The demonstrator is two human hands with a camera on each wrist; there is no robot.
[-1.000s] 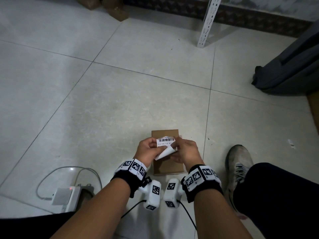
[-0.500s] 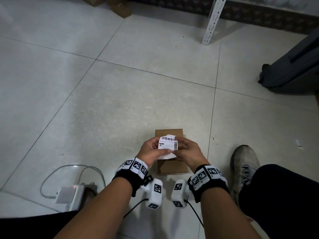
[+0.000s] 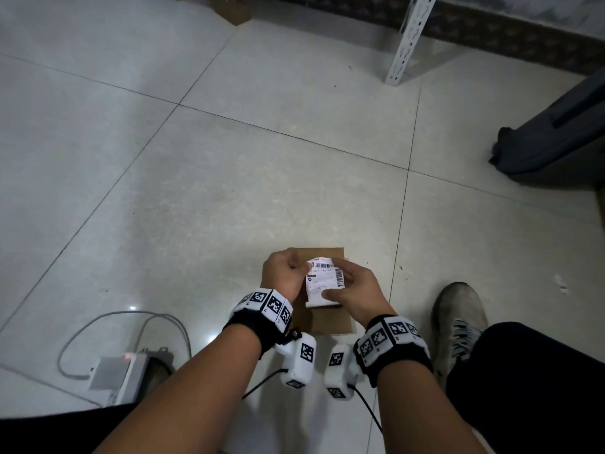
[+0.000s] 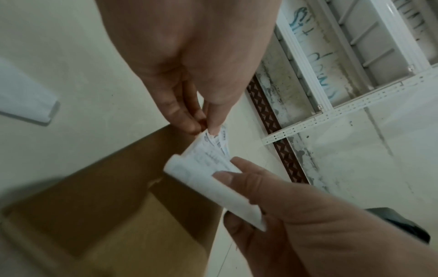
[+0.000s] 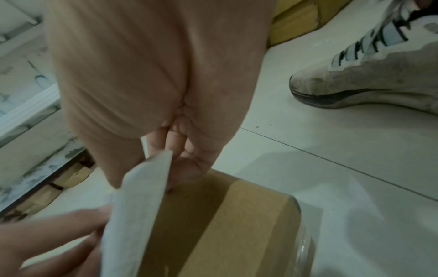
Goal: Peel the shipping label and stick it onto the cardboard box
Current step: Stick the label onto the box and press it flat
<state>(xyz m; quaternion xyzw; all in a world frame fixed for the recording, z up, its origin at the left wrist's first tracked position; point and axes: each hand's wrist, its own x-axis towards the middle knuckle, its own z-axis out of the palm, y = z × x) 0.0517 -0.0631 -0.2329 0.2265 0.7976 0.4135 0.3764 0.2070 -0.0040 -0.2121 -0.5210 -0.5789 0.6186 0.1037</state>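
Brown cardboard box [image 3: 330,317] lies closed on the tiled floor [image 3: 203,198], taped along its top seam. Just above it, the left hand [image 3: 284,277] pinches a top corner of the white shipping label [image 3: 324,285], while the right hand [image 3: 355,290] grips its opposite edge between thumb and fingers.

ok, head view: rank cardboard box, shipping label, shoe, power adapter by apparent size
1. shoe
2. cardboard box, partly hidden by the hands, so unsure against the shoe
3. power adapter
4. shipping label
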